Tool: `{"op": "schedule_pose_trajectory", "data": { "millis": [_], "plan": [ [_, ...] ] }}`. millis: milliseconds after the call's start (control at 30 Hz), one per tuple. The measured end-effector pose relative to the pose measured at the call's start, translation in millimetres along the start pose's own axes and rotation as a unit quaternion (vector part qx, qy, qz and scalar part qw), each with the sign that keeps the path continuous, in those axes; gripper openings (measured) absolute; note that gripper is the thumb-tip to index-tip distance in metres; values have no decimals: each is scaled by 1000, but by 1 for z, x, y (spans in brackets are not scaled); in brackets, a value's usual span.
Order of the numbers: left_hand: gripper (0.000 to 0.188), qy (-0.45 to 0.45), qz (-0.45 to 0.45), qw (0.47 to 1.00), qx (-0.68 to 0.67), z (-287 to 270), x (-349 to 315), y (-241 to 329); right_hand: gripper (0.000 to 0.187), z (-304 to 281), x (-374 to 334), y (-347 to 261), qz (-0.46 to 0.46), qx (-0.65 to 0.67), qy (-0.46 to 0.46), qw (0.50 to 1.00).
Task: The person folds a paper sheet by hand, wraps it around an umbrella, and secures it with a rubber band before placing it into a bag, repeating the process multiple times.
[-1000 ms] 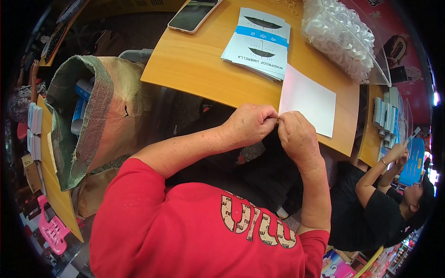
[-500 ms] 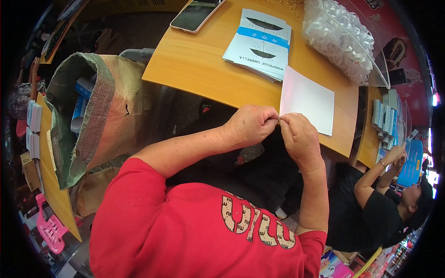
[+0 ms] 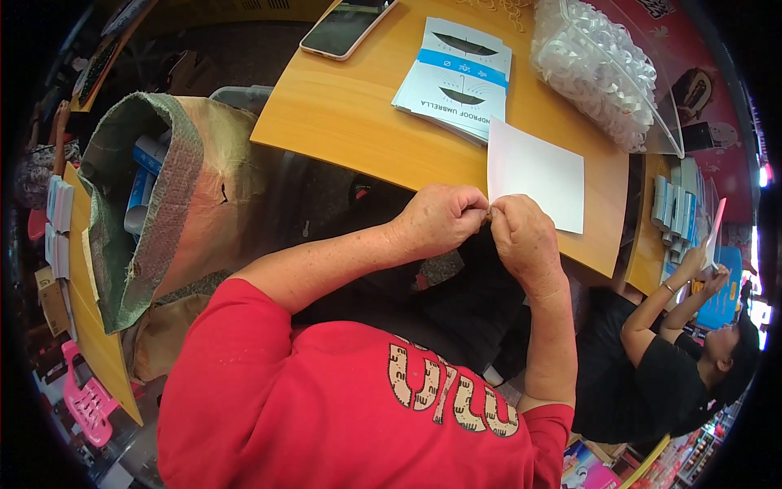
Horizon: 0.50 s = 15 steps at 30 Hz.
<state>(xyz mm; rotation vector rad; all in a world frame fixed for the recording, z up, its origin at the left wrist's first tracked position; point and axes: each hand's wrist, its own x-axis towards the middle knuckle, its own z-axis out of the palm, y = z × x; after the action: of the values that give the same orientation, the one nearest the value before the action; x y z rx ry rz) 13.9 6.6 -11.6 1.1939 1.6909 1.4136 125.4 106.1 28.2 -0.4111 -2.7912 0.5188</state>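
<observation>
Left hand [image 3: 436, 222], right hand [image 3: 525, 236]: tightly pinched, contents unclear; sheet [image 3: 539, 178] just beyond now farther over leaflets [image 3: 461, 94]; fingertip work seemingly continuing.

The sheet [image 3: 538, 175] seemingly overlaps leaflets [image 3: 450, 80] on the table [image 3: 350, 114].

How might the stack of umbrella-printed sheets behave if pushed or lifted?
The stack of umbrella-printed sheets shows uneven edges, so a push would probably fan it apart. Lying flat on the table, it seems unlikely to roll or tip. Each layer looks thin, so one may bend easily.
</observation>
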Motion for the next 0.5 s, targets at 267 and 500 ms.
{"op": "schedule_pose_trajectory", "data": {
  "millis": [267, 500],
  "plan": [
    [11, -28, -25, 999, 25, -3, 1, 1, 7, -3, 1, -1, -12, 5, -14, 1000],
    [13, 4, -6, 1000, -3, -2, 0, 1, 5, 3, 1, 0, 15, 6, 8, 1000]
  ]
}}
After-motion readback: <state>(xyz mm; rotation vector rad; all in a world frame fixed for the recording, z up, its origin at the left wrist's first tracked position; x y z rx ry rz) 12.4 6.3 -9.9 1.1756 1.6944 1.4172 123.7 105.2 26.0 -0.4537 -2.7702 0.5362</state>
